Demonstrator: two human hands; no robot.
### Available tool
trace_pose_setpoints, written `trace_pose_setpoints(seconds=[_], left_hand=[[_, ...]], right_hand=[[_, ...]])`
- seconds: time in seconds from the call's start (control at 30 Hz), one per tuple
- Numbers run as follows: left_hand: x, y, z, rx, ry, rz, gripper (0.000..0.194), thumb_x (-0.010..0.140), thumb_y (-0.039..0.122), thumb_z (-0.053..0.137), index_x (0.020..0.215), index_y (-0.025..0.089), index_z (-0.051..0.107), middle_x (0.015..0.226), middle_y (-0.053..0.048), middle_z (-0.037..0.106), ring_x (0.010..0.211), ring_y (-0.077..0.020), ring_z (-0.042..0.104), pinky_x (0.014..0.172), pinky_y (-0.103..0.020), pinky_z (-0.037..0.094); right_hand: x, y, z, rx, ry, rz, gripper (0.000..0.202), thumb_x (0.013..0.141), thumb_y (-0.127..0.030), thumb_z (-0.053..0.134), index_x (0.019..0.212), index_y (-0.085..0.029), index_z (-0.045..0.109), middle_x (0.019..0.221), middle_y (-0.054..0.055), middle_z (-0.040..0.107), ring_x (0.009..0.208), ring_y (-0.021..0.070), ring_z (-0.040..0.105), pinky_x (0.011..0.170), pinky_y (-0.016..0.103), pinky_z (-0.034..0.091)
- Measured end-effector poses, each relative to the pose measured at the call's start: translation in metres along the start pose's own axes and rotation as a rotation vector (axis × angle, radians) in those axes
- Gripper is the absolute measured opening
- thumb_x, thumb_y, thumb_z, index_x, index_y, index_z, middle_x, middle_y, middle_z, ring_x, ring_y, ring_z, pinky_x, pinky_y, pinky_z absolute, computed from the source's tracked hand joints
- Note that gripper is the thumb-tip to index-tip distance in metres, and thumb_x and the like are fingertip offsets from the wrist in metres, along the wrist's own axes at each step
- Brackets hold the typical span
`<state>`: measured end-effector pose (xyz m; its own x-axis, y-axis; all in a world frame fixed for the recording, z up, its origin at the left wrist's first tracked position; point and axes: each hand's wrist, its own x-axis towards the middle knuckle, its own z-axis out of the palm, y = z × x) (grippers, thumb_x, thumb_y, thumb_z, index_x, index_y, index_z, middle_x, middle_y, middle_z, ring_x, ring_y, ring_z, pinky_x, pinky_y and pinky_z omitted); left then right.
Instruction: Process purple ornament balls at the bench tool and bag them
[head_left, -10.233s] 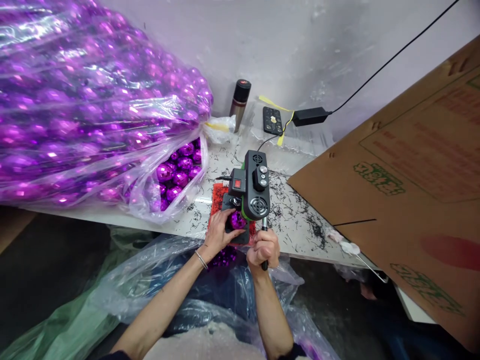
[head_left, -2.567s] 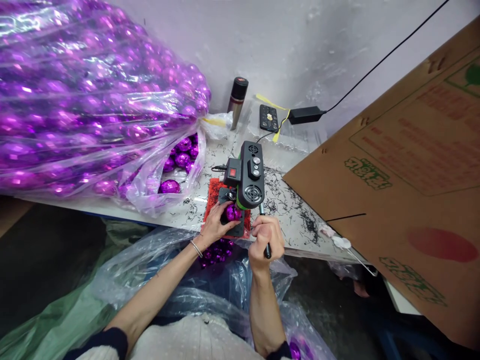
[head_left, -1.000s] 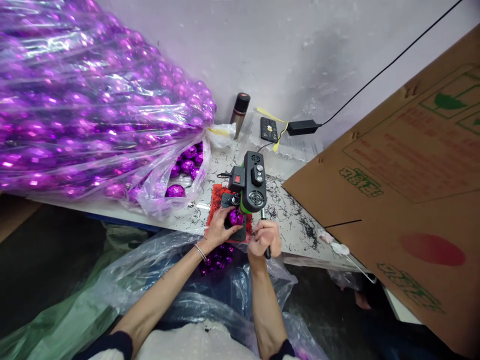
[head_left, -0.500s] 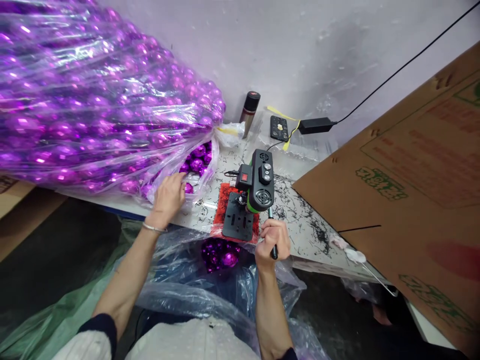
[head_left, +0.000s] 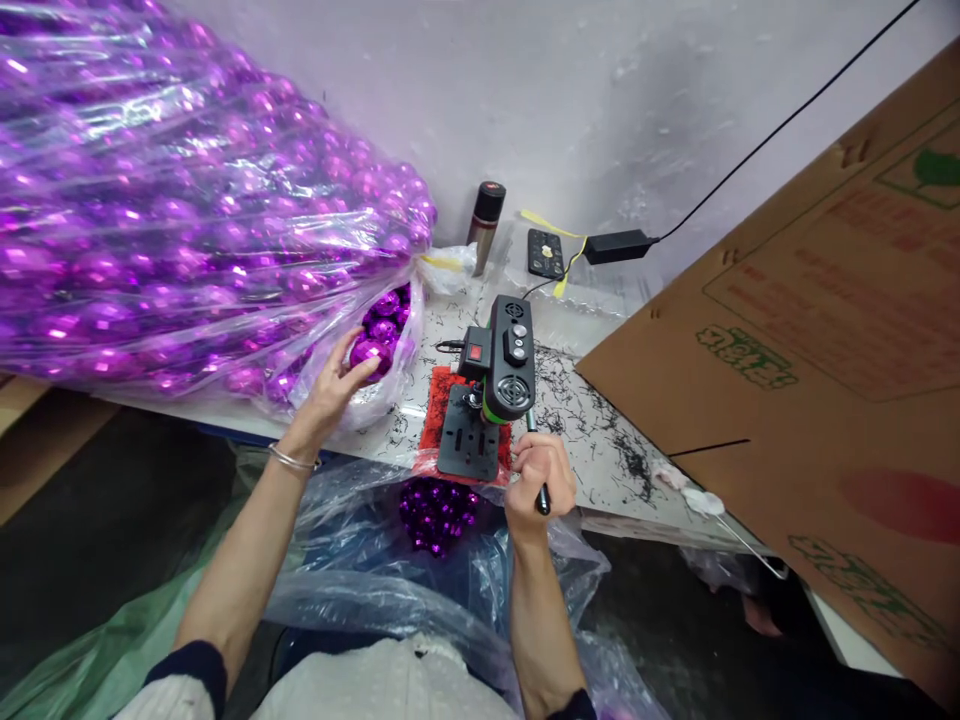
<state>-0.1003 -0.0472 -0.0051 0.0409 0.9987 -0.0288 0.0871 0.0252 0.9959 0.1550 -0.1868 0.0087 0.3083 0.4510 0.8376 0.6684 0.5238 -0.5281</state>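
Left hand (head_left: 330,395) at the mouth of the plastic bag (head_left: 195,220), left side of the counter (head_left: 382,440). Fingers and thumb clamped on a shiny purple ball (head_left: 371,357), thumb on its near side. More loose balls (head_left: 386,320) just beyond it, inside the mouth.

Right hand (head_left: 541,475) at the front edge of the counter; fingers wrapped tight round the lever (head_left: 531,422) of the black device (head_left: 512,345), dark tip of the grip showing below the fist. Device stands near the front edge on a red mat (head_left: 431,425), its slotted plate (head_left: 471,440) reaching toward that edge. Held ball well apart from the plate.

Progress: this ball judged to be at the start of its turn, in hand but not set on the plate. Bag bulges with balls, spreading to the far left of the counter; most of the lot looks unworked. A smaller purple heap (head_left: 437,515) lies below the front edge, in clear plastic (head_left: 360,590) over the lap. Perhaps the finished share, going by where it lies; too dark and glittery to count or to see any change on the balls.

Black scraps (head_left: 630,450) thick on the counter right of the device, toward the cardboard box (head_left: 810,350): likely waste from a good number of rounds.
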Motion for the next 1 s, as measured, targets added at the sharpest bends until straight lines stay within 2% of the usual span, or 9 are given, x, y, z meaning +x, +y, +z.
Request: trace_pose_setpoints(seconds=[0.1,0.2,0.3,0.37,0.43,0.57,0.7,0.83,1.0], left_hand=[[-0.027,0.002,0.020,-0.330,-0.137,-0.082,0.068,0.086,0.049,0.086,0.145,0.024,0.064,0.136,-0.013,0.073,0.120,-0.0284,0.075,0.107,-0.047,0.063],[-0.049,-0.009,0.047,-0.412,-0.213,-0.170,0.068,0.085,0.056,0.087,0.141,0.023,0.066,0.138,-0.012,0.074,0.120,-0.0277,0.075,0.104,-0.043,0.064],[-0.060,-0.034,0.072,-0.300,-0.172,-0.188,0.079,0.080,0.061,0.089,0.143,0.022,0.060,0.131,-0.012,0.076,0.116,-0.0280,0.077,0.104,-0.043,0.063],[-0.062,-0.050,0.085,-0.169,-0.129,-0.150,0.086,0.076,0.060,0.092,0.143,0.021,0.055,0.124,-0.011,0.077,0.111,-0.0277,0.078,0.103,-0.045,0.063],[-0.063,-0.062,0.094,-0.035,-0.135,-0.083,0.084,0.074,0.056,0.094,0.139,0.023,0.053,0.121,-0.010,0.077,0.107,-0.0274,0.080,0.100,-0.046,0.064],[-0.064,-0.067,0.100,0.235,-0.248,0.116,0.065,0.082,0.053,0.090,0.133,0.024,0.061,0.126,-0.010,0.078,0.113,-0.0299,0.079,0.103,-0.048,0.063],[-0.064,-0.068,0.102,0.378,-0.300,0.286,0.061,0.091,0.049,0.084,0.142,0.024,0.063,0.139,-0.012,0.076,0.127,-0.0324,0.075,0.111,-0.048,0.061],[-0.063,-0.075,0.108,0.463,-0.301,0.351,0.064,0.090,0.047,0.086,0.143,0.023,0.061,0.138,-0.013,0.077,0.128,-0.0336,0.076,0.110,-0.049,0.062],[-0.060,-0.076,0.110,0.536,-0.293,0.407,0.059,0.091,0.042,0.086,0.141,0.022,0.062,0.132,-0.013,0.079,0.122,-0.0334,0.078,0.105,-0.048,0.064]], right_hand=[[0.013,-0.008,0.000,0.003,0.010,0.022,0.039,0.109,-0.014,0.047,0.071,-0.024,0.049,0.066,-0.004,0.055,0.065,0.0128,0.061,0.062,0.030,0.045],[0.024,-0.013,0.000,0.016,-0.007,0.040,0.039,0.109,-0.014,0.049,0.071,-0.024,0.050,0.066,-0.004,0.055,0.064,0.0126,0.060,0.062,0.030,0.045],[0.027,-0.015,-0.001,0.020,-0.016,0.029,0.038,0.108,-0.013,0.049,0.072,-0.024,0.050,0.066,-0.004,0.055,0.064,0.0122,0.059,0.062,0.030,0.044],[0.026,-0.014,-0.002,0.006,-0.022,0.016,0.037,0.108,-0.013,0.049,0.073,-0.024,0.051,0.067,-0.004,0.056,0.064,0.0123,0.059,0.062,0.030,0.045],[0.024,-0.013,-0.002,-0.014,-0.029,0.011,0.036,0.108,-0.013,0.049,0.074,-0.024,0.052,0.067,-0.004,0.056,0.065,0.0127,0.060,0.061,0.031,0.045],[0.018,-0.011,-0.004,-0.012,-0.043,0.001,0.034,0.107,-0.011,0.048,0.076,-0.024,0.052,0.069,-0.004,0.058,0.066,0.0120,0.060,0.062,0.029,0.045],[0.016,-0.009,-0.005,-0.021,-0.052,0.000,0.032,0.107,-0.011,0.049,0.077,-0.024,0.053,0.071,-0.003,0.060,0.067,0.0122,0.061,0.063,0.029,0.045],[0.015,-0.009,-0.004,-0.029,-0.050,-0.009,0.033,0.106,-0.011,0.048,0.076,-0.024,0.052,0.070,-0.003,0.059,0.067,0.0123,0.060,0.063,0.029,0.045],[0.016,-0.010,-0.004,-0.020,-0.042,-0.019,0.034,0.107,-0.010,0.048,0.076,-0.024,0.051,0.070,-0.004,0.059,0.067,0.0113,0.060,0.064,0.028,0.045]])
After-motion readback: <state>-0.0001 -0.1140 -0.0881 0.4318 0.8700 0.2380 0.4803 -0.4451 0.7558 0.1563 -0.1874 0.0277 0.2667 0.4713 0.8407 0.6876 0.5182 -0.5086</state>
